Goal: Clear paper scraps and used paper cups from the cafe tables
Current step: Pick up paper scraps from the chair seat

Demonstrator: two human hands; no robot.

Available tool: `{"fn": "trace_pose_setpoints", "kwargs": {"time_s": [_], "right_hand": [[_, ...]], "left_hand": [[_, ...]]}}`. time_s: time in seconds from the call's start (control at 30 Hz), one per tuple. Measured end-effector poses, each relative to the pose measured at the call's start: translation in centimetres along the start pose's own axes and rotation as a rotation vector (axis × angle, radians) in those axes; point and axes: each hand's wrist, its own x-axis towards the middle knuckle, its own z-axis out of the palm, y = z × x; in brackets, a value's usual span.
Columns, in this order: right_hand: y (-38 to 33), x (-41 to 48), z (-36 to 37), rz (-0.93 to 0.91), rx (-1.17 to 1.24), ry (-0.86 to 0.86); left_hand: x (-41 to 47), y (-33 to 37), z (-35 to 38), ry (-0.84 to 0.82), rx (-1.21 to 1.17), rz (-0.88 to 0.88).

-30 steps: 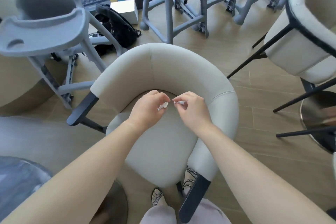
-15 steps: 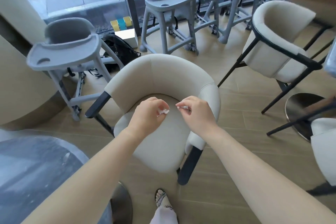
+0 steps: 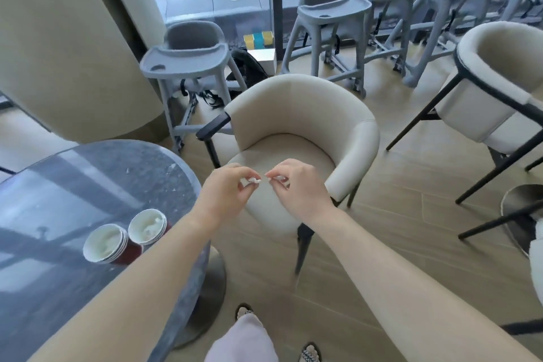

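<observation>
**Wood floor, hands over the chair seat**

Grey round table point(image 3: 73, 185) on your left, cream armchair point(image 3: 308, 109) ahead. Two paper cups point(image 3: 105, 242) stand by your left forearm, their contents unclear. Your left hand point(image 3: 226, 194) and right hand point(image 3: 299, 188) hover over the seat, fingertips nearly meeting. The left pinches a paper scrap point(image 3: 255, 181). The right pinches a white bit point(image 3: 268, 176), barely legible.

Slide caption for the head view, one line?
Over a cream armchair, left hand and right hand pinch paper scraps; two paper cups stand on the grey table.
</observation>
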Motion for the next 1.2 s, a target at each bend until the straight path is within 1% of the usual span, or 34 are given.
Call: {"fn": "trace_pose_setpoints", "kwargs": {"time_s": [0.27, 0.37, 0.47, 0.6, 0.7, 0.9, 1.03, 1.13, 1.2], "right_hand": [[-7.0, -0.8, 5.8, -0.161, 0.045, -0.105], [-9.4, -0.5, 8.9, -0.195, 0.037, -0.162], [-12.0, -0.4, 12.6, -0.21, 0.031, -0.206], [-15.2, -0.7, 17.8, -0.174, 0.041, -0.313], [-17.3, -0.7, 21.4, -0.121, 0.046, -0.355], [-18.0, -0.1, 26.2, 0.019, -0.01, -0.305], [-18.7, 0.7, 28.4, 0.153, 0.033, -0.287], [-18.9, 1.4, 29.0, 0.184, 0.019, -0.314], [-18.7, 1.5, 29.2, 0.194, 0.016, -0.343]], "left_hand": [[-6.4, -4.5, -6.2, 0.113, 0.049, -0.123], [-8.9, -7.9, -8.1, 0.14, 0.071, -0.196], [-11.5, -12.0, -9.9, 0.125, 0.083, -0.293], [-14.7, -17.4, -12.3, 0.109, 0.077, -0.397], [-16.1, -20.9, -13.4, 0.098, 0.065, -0.439], [-16.0, -24.9, -12.8, 0.016, -0.01, -0.406], [-15.0, -26.8, -12.2, -0.003, -0.084, -0.395], [-14.4, -27.6, -12.3, -0.077, -0.118, -0.377], [-14.4, -28.1, -12.6, -0.108, -0.101, -0.343]]}}
